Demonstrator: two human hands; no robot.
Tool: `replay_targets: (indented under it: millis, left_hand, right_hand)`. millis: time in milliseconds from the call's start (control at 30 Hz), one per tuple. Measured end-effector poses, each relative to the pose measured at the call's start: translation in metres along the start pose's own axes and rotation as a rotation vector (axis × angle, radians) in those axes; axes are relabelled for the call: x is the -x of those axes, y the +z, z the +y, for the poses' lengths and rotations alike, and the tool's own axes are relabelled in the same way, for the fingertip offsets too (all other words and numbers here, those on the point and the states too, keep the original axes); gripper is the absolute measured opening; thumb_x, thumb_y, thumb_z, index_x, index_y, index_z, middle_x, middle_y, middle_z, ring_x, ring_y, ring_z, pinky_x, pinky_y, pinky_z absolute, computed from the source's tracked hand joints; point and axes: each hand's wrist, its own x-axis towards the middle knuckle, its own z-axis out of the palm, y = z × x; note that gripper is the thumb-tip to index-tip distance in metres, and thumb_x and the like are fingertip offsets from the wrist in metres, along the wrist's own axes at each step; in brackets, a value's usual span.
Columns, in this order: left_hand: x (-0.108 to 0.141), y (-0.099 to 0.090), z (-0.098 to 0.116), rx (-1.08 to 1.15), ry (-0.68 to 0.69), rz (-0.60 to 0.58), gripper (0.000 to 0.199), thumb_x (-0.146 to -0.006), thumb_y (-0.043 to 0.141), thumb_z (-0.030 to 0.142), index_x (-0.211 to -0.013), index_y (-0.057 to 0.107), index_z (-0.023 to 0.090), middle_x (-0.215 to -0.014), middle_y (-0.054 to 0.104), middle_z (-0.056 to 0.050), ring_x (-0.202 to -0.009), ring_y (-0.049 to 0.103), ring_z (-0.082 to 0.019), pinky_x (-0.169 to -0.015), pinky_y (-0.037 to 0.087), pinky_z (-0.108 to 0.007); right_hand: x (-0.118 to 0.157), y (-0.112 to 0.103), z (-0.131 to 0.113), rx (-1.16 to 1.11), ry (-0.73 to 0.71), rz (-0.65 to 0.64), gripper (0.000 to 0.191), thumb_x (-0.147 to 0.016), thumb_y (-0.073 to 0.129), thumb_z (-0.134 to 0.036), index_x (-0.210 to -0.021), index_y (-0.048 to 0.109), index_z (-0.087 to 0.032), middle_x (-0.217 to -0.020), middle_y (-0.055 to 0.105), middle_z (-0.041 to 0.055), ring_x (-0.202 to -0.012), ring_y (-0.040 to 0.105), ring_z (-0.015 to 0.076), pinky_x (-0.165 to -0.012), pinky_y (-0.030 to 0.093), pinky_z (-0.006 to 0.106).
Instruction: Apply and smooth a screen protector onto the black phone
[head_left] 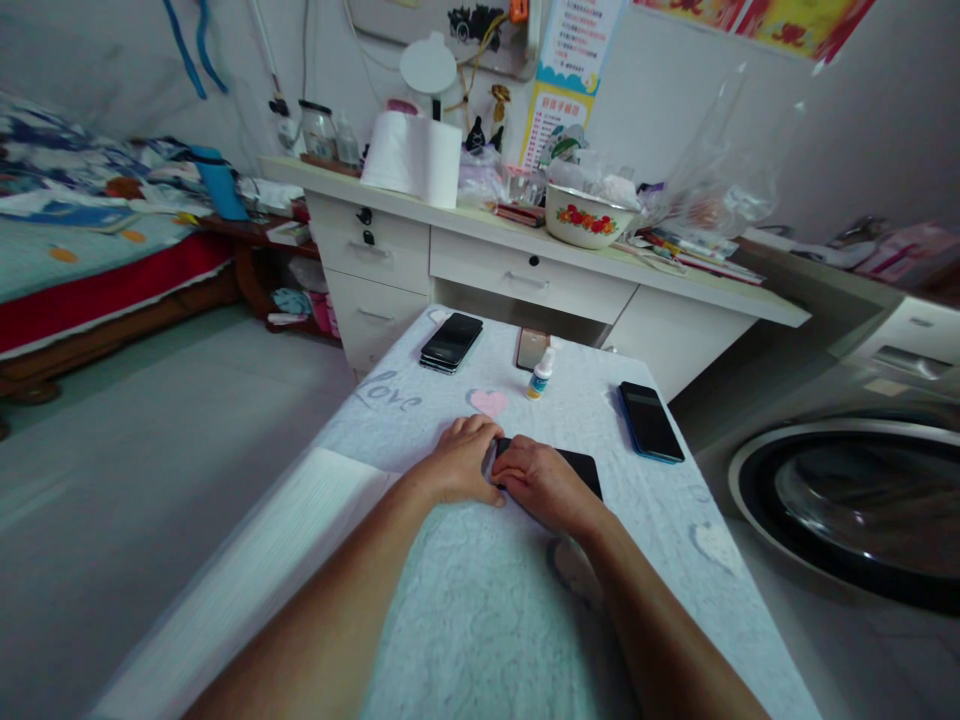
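A black phone (581,468) lies flat on the cloth-covered table (465,610). My left hand (466,462) is at its left end, thumb and fingers curved around that edge. Bent over the phone's left part, my right hand (531,476) has its fingers closed against the surface; whether they hold something small is hidden. Beyond the hands stands a small white bottle (540,375) with a blue and yellow label. Behind it lies a smaller phone-like item (533,348). Stacked dark phones (452,341) rest at the back left, and another phone (651,421) lies to the right.
A white desk (375,250) with drawers stands behind the table, bearing a paper roll (412,158) and a flowered bowl (587,216). To the right is a washing machine (847,400). A bed (112,290) is at the left.
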Motion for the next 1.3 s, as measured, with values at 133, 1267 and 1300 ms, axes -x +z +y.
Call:
replay_targets:
  millis: [133, 1267, 1300]
  left_hand:
    - [0.000, 0.000, 0.001, 0.000, -0.002, 0.004, 0.080, -0.045, 0.082, 0.041, -0.116, 0.049, 0.026, -0.127, 0.045, -0.004, -0.117, 0.041, -0.029, -0.099, 0.038, -0.038]
    - [0.000, 0.001, 0.002, -0.011, 0.000, 0.034, 0.065, -0.054, 0.077, 0.036, -0.112, 0.050, 0.026, -0.123, 0.047, -0.004, -0.115, 0.042, -0.027, -0.098, 0.037, -0.038]
    - [0.000, 0.002, 0.001, -0.012, 0.004, 0.046, 0.065, -0.054, 0.077, 0.036, -0.112, 0.050, 0.026, -0.122, 0.048, -0.004, -0.114, 0.043, -0.027, -0.097, 0.038, -0.038]
  right_hand:
    - [0.001, -0.004, -0.002, -0.047, -0.012, -0.037, 0.020, -0.079, 0.055, -0.004, -0.079, 0.068, -0.019, -0.083, 0.061, 0.0000, -0.078, 0.056, 0.0110, -0.073, 0.041, 0.020]
    - [0.005, 0.002, 0.006, 0.086, 0.146, 0.057, 0.017, -0.087, 0.054, -0.014, -0.090, 0.070, -0.020, -0.088, 0.059, 0.0021, -0.076, 0.058, 0.0109, -0.072, 0.042, 0.022]
    - [0.006, 0.002, 0.006, 0.075, 0.135, 0.047, 0.017, -0.086, 0.055, -0.013, -0.089, 0.070, -0.020, -0.088, 0.060, 0.0022, -0.077, 0.058, 0.0112, -0.072, 0.042, 0.021]
